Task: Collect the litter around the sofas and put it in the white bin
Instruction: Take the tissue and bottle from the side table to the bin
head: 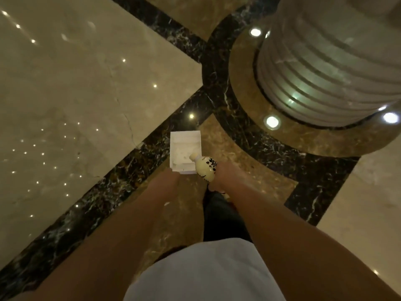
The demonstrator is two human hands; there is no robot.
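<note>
Reaching straight down, both bare arms extend over the white bin (pixel 185 152). The right hand (pixel 223 177) is wrapped around a pale bottle (pixel 205 168), neck tilted over the bin's rim. The left hand (pixel 171 174) meets the bin's near edge; its fingers are hidden. Below lies glossy marble floor (pixel 86 94); a ribbed column (pixel 329 68) stands nearby.

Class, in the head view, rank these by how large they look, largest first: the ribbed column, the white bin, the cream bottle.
1. Ribbed column, cut off by the frame.
2. White bin.
3. Cream bottle, held in the right hand at the bin's edge.
</note>
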